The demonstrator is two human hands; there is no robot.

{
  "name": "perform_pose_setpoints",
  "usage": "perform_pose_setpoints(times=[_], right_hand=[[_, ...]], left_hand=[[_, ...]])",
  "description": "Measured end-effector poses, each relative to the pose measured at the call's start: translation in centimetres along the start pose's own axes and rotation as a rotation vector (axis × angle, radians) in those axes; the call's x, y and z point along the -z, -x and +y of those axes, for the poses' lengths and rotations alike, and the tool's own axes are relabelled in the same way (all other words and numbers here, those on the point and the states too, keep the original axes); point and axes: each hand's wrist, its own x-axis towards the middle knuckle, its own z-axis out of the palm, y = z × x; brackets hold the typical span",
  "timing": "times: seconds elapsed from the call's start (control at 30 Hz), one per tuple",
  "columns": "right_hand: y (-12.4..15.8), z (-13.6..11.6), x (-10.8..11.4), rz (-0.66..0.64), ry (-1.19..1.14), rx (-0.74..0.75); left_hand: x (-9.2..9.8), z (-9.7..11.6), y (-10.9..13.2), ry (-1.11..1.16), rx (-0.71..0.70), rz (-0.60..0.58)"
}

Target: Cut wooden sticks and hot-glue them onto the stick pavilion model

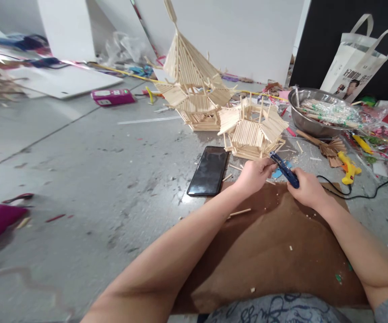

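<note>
My right hand (306, 188) is wrapped round a pair of blue-handled pliers (285, 170), whose metal jaws point up and to the left. Close to those jaws, my left hand (256, 174) is closed in a pinch; what sits between its fingers is too small to make out. Just beyond both hands stands a small model building (249, 130) of thin wooden sticks, with a slatted roof. Behind it to the left rises a taller stick tower (194, 67) with a pointed roof. A loose stick (240, 212) lies below my left hand on a brown board (268, 269).
A black phone (208, 171) lies left of my hands. To the right are a yellow glue gun (349, 168) with a black cord and a metal bowl (306, 121) of wrapped sticks. A white bag (352, 67) stands behind. Purple packages (113, 97) rest on the grey floor.
</note>
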Motion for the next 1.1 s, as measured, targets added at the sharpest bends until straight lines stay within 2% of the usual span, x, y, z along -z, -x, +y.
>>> perform_pose_setpoints(times=[0.23, 0.47, 0.57, 0.67, 0.8, 0.97, 1.1], right_hand=[[0.0, 0.0, 0.0, 0.01, -0.031, 0.0], [-0.1, 0.0, 0.7, 0.107, -0.038, -0.086], [-0.6, 0.6, 1.1, 0.137, 0.03, -0.175], [-1.1, 1.4, 1.0, 0.106, 0.131, -0.277], [-1.4, 2.2, 0.2, 0.046, 0.27, -0.298], [-1.5, 2.8, -0.7, 0.023, 0.362, -0.223], [-1.5, 3.2, -1.5, 0.032, 0.385, -0.176]], left_hand=[[-0.1, 0.1, 0.0, 0.03, 0.028, -0.006], [-0.1, 0.4, 0.2, 0.138, 0.081, -0.022], [-0.3, 0.4, 0.2, 0.313, 0.212, -0.011], [-0.3, 0.4, -0.1, 0.629, 0.355, -0.01], [0.0, 0.1, -0.6, 0.943, 0.428, -0.015], [0.4, -0.3, -1.2, 1.038, 0.502, 0.078], [0.4, -0.6, -1.8, 1.039, 0.5, 0.142]])
